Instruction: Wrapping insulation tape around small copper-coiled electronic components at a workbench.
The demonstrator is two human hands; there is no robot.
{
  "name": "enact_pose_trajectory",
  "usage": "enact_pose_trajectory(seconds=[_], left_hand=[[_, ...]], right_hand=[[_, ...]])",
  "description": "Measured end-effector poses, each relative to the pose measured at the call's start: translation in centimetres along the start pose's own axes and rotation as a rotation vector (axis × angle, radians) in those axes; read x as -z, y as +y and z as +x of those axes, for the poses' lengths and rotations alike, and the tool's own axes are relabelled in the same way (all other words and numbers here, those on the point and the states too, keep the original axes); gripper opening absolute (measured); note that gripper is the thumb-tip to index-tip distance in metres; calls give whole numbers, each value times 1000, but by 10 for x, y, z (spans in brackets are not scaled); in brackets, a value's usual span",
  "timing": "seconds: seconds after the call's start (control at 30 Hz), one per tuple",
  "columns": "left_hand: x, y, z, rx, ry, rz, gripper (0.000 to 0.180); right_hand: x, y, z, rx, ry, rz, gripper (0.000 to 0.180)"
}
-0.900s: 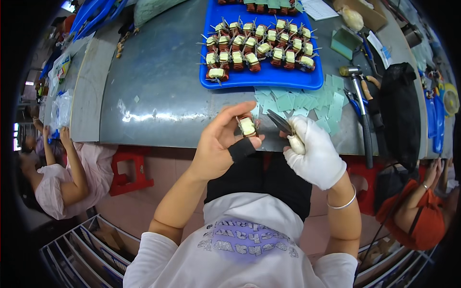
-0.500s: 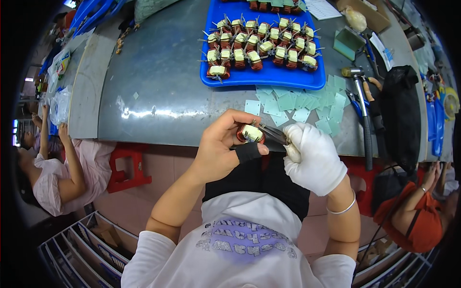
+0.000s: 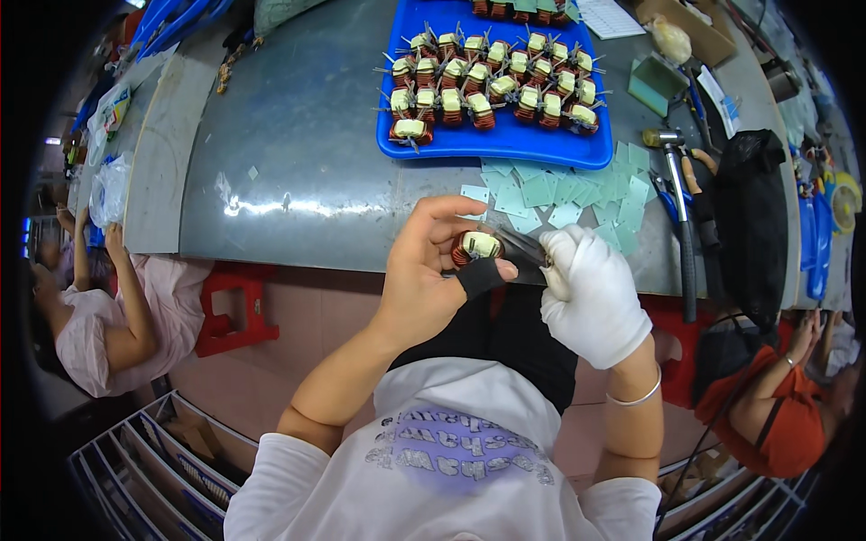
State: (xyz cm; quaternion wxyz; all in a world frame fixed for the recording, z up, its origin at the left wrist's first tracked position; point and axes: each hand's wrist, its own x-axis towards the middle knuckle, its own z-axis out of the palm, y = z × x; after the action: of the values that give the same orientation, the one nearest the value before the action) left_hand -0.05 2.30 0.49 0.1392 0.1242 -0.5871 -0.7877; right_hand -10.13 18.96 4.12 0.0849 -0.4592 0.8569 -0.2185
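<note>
My left hand (image 3: pixel 424 270), its thumb wrapped in black, is closed round a copper-wound coil (image 3: pixel 477 246) with a pale yellow middle. In a white glove, my right hand (image 3: pixel 591 293) grips a pair of pliers (image 3: pixel 523 242). The jaws point left at the upper right side of the coil; whether they touch one of its leads is too small to tell. Both hands are just off the bench's near edge. Pale green square sheets (image 3: pixel 541 191) lie scattered beyond them. Behind these, a blue tray (image 3: pixel 496 153) bears rows of similar coils (image 3: pixel 481 110).
To the right on the metal bench (image 3: pixel 289 162) lie a hammer (image 3: pixel 683 216), blue-handled pliers (image 3: pixel 666 200) and a black bag (image 3: pixel 750 225). A green angled holder (image 3: pixel 656 86) stands farther back. People sit on both sides, one near a red stool (image 3: pixel 234 311).
Both hands have shifted slightly right with the coil and the pliers. My left index finger is stretched farther out, and the coil has turned a little.
</note>
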Motion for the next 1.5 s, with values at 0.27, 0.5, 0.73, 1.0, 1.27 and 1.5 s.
enact_pose_trajectory(seconds=[0.27, 0.5, 0.73, 1.0, 1.27, 1.5], left_hand=[[-8, -2, -4, -65, 8, -30, 22], [-10, 0, -7, 75, 72, -20, 16], [-13, 1, -11, 235, 73, -207, 18], [-20, 3, 5, -78, 58, 283, 22], [18, -9, 29, -490, -6, 1232, 45], [12, 0, 18, -75, 46, 211, 21]], right_hand=[[-46, -32, -6, -425, 282, 1067, 37], [-64, -41, -10, -363, 433, 872, 36], [-64, -28, -22, -154, 468, 664, 36], [-38, -24, -11, -547, 401, 1350, 28], [-28, -4, -14, -621, 331, 1628, 36], [-28, -11, -9, -614, 461, 1508, 37]])
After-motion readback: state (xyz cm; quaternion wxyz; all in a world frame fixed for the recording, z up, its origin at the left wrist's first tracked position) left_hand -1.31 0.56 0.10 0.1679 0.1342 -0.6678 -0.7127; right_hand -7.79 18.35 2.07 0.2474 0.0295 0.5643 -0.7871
